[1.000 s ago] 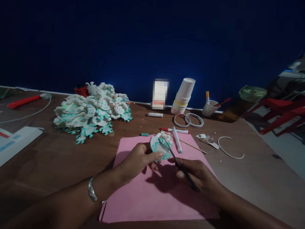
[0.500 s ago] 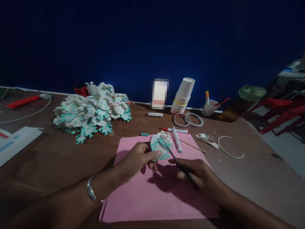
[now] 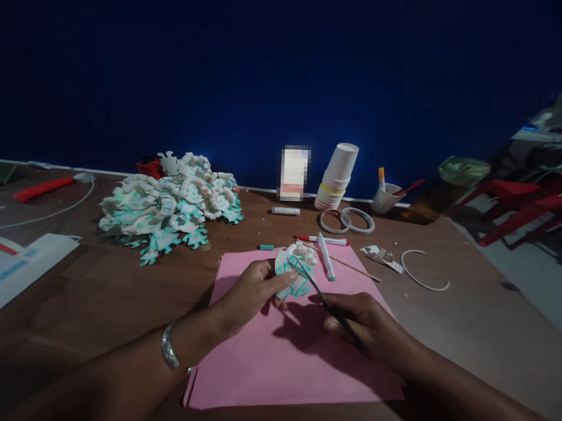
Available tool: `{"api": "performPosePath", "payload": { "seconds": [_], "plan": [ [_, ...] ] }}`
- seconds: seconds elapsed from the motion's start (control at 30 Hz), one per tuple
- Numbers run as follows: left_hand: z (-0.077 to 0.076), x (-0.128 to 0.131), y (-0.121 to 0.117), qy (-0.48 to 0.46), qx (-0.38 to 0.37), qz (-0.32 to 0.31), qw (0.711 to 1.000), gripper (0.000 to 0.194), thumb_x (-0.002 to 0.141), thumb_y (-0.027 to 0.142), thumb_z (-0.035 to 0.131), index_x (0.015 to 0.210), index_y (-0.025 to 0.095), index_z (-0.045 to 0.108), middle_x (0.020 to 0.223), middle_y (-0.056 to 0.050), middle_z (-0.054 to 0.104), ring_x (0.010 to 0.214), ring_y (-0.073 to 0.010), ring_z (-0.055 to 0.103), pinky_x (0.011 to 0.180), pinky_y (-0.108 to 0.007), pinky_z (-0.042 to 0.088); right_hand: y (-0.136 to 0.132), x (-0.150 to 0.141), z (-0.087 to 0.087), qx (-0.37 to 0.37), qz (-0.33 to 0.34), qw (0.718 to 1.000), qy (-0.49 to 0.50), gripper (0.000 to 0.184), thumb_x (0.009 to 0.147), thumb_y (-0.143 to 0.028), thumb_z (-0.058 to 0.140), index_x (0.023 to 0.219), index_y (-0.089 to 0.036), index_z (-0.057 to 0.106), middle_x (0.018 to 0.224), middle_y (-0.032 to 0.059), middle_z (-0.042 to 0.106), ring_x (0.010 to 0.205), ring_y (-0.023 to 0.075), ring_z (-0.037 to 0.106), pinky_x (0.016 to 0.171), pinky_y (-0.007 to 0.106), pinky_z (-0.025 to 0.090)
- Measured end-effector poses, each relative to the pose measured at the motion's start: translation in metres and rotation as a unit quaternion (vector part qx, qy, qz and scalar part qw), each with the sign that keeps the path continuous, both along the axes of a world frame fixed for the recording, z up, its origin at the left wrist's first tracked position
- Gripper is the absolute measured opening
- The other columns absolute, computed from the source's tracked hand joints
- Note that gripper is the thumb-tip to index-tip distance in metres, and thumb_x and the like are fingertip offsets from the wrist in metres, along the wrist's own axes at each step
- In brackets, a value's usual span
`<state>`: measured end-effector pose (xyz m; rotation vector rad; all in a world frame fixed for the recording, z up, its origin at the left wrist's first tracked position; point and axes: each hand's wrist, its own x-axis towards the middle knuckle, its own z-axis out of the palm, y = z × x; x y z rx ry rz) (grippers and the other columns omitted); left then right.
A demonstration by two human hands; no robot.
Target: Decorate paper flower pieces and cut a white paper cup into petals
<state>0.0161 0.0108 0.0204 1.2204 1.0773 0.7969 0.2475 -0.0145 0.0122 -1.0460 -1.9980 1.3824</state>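
Observation:
Between the thumb and fingers of my left hand (image 3: 264, 283) is a white paper piece (image 3: 285, 284) with green marker lines on it. My right hand (image 3: 358, 314) is closed around slim dark scissors (image 3: 322, 293). Their narrow blades point up and left, over the face of the paper piece; I cannot tell if they cut into it. Pale, lumpy bits (image 3: 307, 251) show just behind the paper piece. Both hands are above a stack of pink paper (image 3: 257, 363).
A heap of green-drawn paper cut-outs (image 3: 170, 213) lies at left. Behind my hands are a white marker (image 3: 326, 258), a red-capped marker (image 3: 326, 240), a thin stick (image 3: 357, 268), tape rings (image 3: 363, 221), leaning stacked paper cups (image 3: 340, 169) and a pen cup (image 3: 386, 199).
The paper piece has turned slightly and shifted a little left in my left hand. The scissors' tips look wider apart and moved slightly left. The rest of the table looks the same.

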Motion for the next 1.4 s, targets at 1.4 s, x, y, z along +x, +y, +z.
{"api": "performPosePath", "payload": {
  "seconds": [1.4],
  "plan": [
    [0.008,0.01,-0.009,0.027,-0.011,0.023,0.999,0.026,0.086,0.038,0.066,0.077,0.015,0.068,0.063,-0.002,0.069,0.051,-0.0098,0.058,0.046,-0.019,0.036,-0.002,-0.005,-0.007,-0.043,-0.007,0.997,0.066,0.036,0.098,-0.049,0.056,0.096,-0.014,0.065,0.065,-0.0057,0.038,0.056,0.0084,0.029,0.048,0.02,0.026]
  ]
}}
